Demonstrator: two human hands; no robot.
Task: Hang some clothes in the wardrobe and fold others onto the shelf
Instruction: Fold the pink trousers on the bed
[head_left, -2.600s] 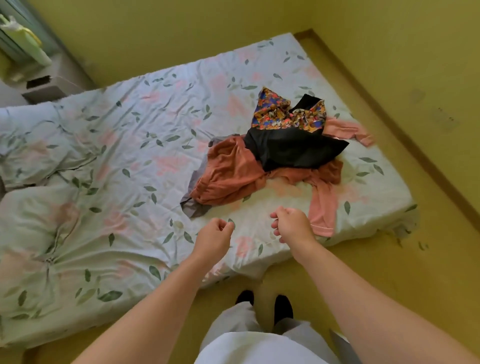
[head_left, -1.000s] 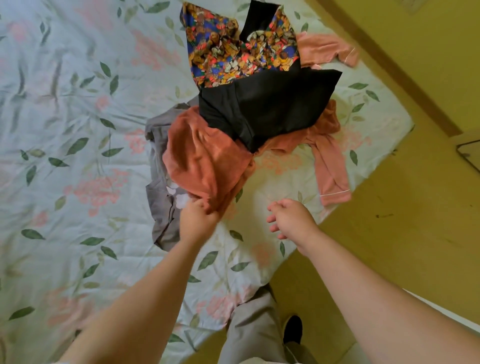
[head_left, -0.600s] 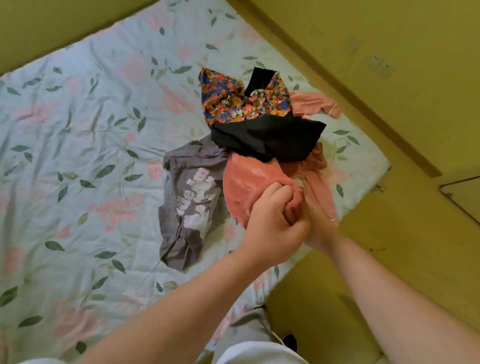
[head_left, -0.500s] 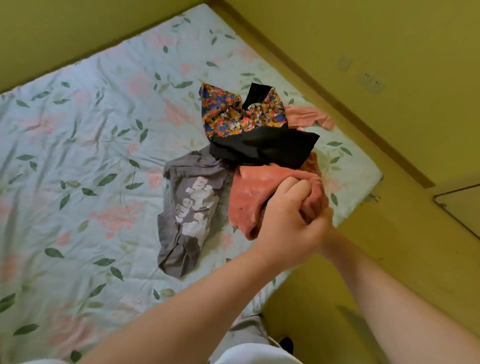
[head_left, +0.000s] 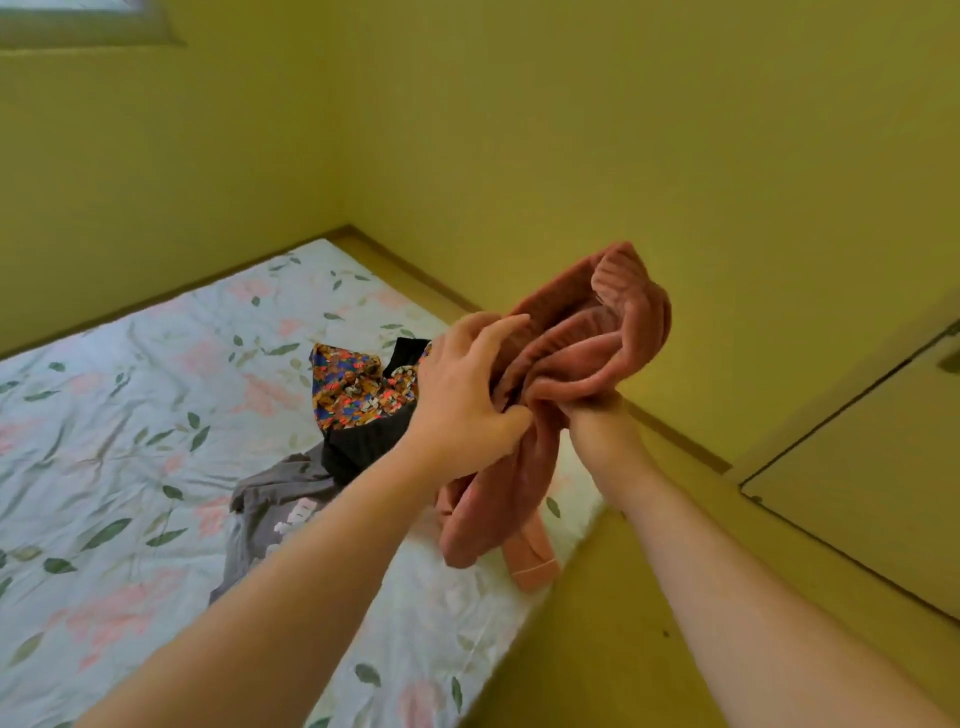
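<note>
A rust-pink ribbed garment (head_left: 582, 358) is bunched up in the air above the bed's corner, its lower part and a sleeve cuff hanging down. My left hand (head_left: 467, 400) grips its left side. My right hand (head_left: 592, 415) holds it from below, mostly wrapped in the fabric. On the floral bed sheet (head_left: 130, 415) lie a colourful patterned garment (head_left: 353, 389), a black garment (head_left: 363, 441) partly behind my left arm, and a grey printed shirt (head_left: 270, 514).
Yellow walls meet in the corner behind the bed. A yellow floor strip (head_left: 623, 649) runs along the bed's right side. A pale door or panel (head_left: 872, 467) stands at the right. A window edge shows top left.
Both hands have lifted the rust-pink garment off the pile and up above the bed. The view has tilted upward toward the wall corner. The grey shirt now lies uncovered.
</note>
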